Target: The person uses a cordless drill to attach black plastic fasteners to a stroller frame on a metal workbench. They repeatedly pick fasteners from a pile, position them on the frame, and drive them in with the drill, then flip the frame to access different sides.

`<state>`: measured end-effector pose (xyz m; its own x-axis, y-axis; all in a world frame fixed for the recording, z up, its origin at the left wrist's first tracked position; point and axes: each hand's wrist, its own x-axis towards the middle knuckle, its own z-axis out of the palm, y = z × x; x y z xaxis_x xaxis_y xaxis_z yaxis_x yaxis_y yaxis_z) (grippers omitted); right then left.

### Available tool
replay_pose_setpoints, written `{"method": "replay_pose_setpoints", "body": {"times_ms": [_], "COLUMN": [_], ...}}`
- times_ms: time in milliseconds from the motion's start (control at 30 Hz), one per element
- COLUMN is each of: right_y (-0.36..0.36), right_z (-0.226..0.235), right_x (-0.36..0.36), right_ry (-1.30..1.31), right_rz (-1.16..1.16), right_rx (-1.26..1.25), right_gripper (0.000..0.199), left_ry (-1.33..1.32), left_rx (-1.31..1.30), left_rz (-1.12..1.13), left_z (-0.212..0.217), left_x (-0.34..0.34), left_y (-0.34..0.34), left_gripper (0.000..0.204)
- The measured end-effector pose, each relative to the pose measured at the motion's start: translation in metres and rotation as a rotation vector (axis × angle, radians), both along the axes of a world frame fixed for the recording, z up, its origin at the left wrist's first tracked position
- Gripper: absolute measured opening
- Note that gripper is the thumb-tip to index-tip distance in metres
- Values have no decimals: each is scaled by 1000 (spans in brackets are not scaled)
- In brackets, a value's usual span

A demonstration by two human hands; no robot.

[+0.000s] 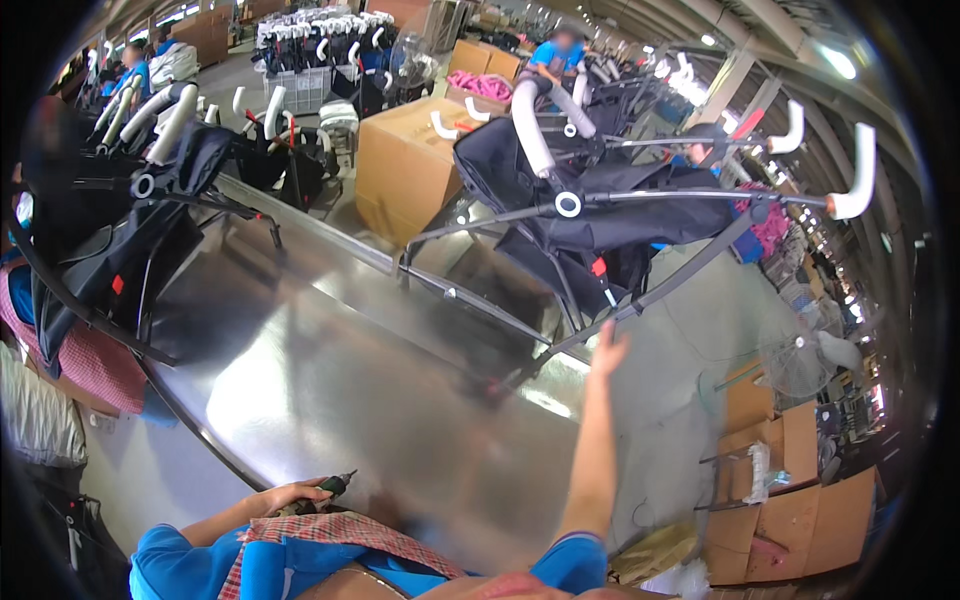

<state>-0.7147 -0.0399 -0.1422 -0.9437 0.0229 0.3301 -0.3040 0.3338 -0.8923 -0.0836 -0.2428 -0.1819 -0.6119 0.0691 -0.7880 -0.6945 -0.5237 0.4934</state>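
My left hand (294,494) is wrapped round a dark green power screwdriver (338,484), low over the near edge of the metal worktable (400,400); its bit points right. My right arm reaches forward, and my right hand (608,352) is at the lower tube of a stroller frame (660,262), fingers stretched out and thumb apart. Whether the fingertips touch the tube I cannot tell. This stroller has black fabric (620,200), white-wrapped handles (853,175) and a small red part (600,267). It leans over the table's right end.
A second black stroller frame (145,215) stands on the table's left side, beside a pink cloth (100,360). Behind the table is a large cardboard box (405,165). A co-worker in blue (558,58) is farther back. Opened cartons (790,525) and a fan (800,360) stand at right.
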Motion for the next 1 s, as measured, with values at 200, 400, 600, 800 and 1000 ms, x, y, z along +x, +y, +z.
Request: {"method": "replay_pose_setpoints", "body": {"times_ms": [200,400,600,800,1000], "right_y": [3,28,25,-39,-94], "right_z": [112,133,134,157,111], "right_x": [-118,-16,163,320,466], "right_ry": [-253,-166,45,8,80], "right_rz": [385,376,395,706,715], "right_rx": [-616,-560,-367,-466,-398], "right_gripper": [70,46,45,48,38], "left_ry": [-134,13,28,254,379], "left_rx": [-29,12,21,-18,-139], "left_rz": [158,195,82,-52,28], "left_z": [36,31,46,59,51], "left_x": [-14,-21,-6,32,95], "left_y": [21,33,34,28,2], "left_gripper": [82,67,68,71,86]}}
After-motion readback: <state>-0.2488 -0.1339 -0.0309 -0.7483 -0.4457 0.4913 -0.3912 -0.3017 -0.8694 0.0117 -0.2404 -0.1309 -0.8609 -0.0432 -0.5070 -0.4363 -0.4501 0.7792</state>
